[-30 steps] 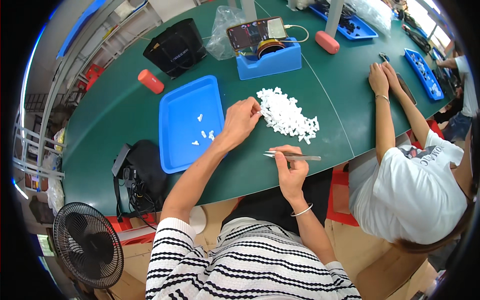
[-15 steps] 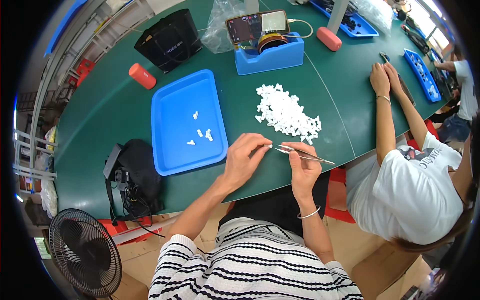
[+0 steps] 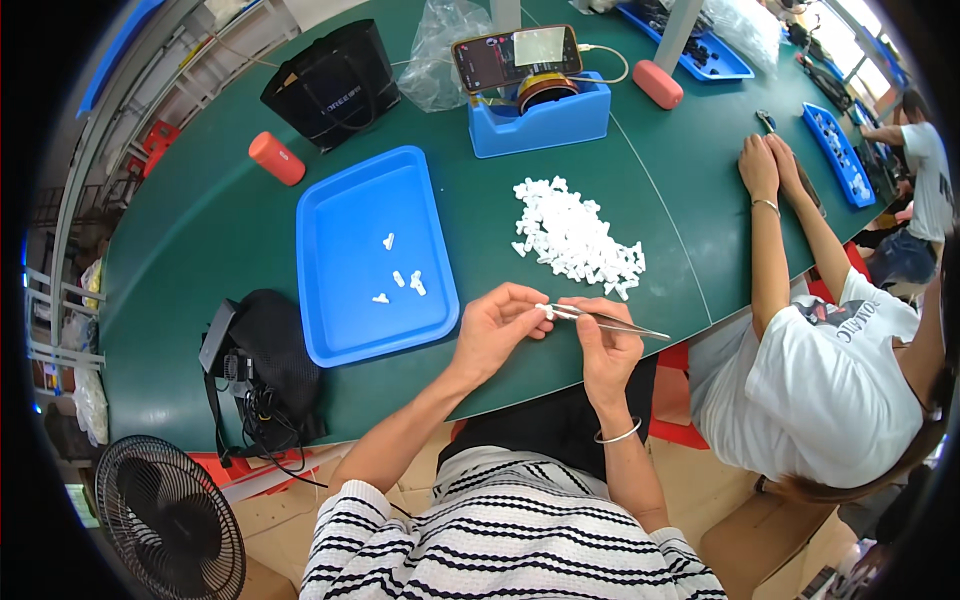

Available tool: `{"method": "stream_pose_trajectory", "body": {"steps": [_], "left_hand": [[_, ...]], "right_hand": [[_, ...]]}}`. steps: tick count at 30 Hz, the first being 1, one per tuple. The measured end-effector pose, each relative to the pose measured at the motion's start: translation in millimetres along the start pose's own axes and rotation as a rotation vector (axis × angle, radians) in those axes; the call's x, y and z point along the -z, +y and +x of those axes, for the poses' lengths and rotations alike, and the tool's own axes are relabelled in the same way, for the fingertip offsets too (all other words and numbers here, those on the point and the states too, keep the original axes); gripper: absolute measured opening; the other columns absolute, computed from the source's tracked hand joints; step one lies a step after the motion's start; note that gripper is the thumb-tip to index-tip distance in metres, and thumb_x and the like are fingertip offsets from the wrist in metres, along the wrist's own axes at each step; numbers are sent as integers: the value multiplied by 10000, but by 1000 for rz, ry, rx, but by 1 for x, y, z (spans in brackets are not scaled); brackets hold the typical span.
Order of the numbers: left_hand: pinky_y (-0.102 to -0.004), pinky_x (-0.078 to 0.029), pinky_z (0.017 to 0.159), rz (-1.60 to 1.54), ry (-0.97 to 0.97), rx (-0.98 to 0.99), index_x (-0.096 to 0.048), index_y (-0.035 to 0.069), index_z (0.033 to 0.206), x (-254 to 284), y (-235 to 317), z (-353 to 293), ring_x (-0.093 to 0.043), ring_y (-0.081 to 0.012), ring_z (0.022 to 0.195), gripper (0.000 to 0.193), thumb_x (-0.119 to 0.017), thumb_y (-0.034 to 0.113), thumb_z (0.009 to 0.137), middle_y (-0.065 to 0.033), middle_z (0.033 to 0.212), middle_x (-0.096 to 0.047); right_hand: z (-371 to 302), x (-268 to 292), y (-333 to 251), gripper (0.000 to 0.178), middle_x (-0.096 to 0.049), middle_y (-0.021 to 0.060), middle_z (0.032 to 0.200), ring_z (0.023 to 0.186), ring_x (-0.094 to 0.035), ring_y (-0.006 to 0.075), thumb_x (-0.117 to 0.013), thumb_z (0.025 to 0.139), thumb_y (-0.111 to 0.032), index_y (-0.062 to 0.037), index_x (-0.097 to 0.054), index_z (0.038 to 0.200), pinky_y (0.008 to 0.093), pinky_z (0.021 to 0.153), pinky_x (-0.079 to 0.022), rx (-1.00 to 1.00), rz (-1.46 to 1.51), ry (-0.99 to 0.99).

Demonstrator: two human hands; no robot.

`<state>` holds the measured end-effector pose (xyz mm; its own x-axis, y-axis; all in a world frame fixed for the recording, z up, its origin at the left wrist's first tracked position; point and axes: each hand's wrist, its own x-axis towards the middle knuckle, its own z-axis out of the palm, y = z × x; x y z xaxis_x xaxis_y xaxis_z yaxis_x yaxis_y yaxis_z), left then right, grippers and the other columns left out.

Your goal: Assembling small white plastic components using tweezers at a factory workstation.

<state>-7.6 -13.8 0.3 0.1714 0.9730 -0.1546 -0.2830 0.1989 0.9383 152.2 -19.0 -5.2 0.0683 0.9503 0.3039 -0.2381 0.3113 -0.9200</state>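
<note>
Between the thumb and fingers of my left hand [image 3: 500, 328] I pinch a small white plastic piece [image 3: 545, 311]. My right hand [image 3: 608, 345] is closed round a pair of metal tweezers [image 3: 625, 326], whose tips reach the white piece at my left fingertips. Whether the tips grip it or only touch it is too small to tell. Beyond my hands lies a heap of similar white pieces [image 3: 575, 232] on the green table [image 3: 480, 190]. To the left, a blue tray [image 3: 375, 325] holds several more white pieces [image 3: 415, 284].
Behind the heap, a blue tape dispenser [image 3: 540, 130] props up a phone [image 3: 517, 58]. A black paper bag [image 3: 332, 85], a red cylinder [image 3: 277, 159] and a black mesh bag with cables [image 3: 268, 365] surround the tray. A co-worker's hands [image 3: 768, 165] rest on the table at right.
My hands have come together, and the tweezers' tips have moved left onto the white piece. The whole view has shifted slightly.
</note>
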Motion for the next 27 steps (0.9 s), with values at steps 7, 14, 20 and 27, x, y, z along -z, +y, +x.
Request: {"method": "stream_pose_trajectory", "body": {"steps": [7,14,20,27], "left_hand": [[-254,-528,769,35,-13,-16,-593,-20,1173,-4,-4,-2,-632,-131,859,283,-611,47,899,-101,1000,-661],[-227,-496,741,203,19,-71,-600,1,1199,-2,-1,-1,-575,-100,801,313,-604,6,886,-38,912,-590],[-224,-512,729,224,-8,-116,-604,13,1204,-2,-2,-1,-570,-104,808,342,-614,-17,863,-41,909,-555],[-224,-524,713,219,-16,-101,-625,21,1176,-4,1,0,-586,-107,792,321,-620,-13,857,-39,897,-560]], "right_hand": [[-1,4,4,144,-661,112,978,867,-638,152,-622,902,-55,43,-612,1008,244,764,-498,-40,-73,-36],[-1,1,-5,121,-660,152,973,864,-638,173,-590,916,-37,47,-577,1003,262,785,-501,-23,25,57],[0,2,-1,108,-665,92,942,819,-622,139,-639,888,-61,21,-656,957,241,724,-484,-29,-159,-39],[-4,3,2,115,-669,92,939,807,-619,136,-641,890,-75,17,-653,958,249,717,-489,25,-151,3]]}}
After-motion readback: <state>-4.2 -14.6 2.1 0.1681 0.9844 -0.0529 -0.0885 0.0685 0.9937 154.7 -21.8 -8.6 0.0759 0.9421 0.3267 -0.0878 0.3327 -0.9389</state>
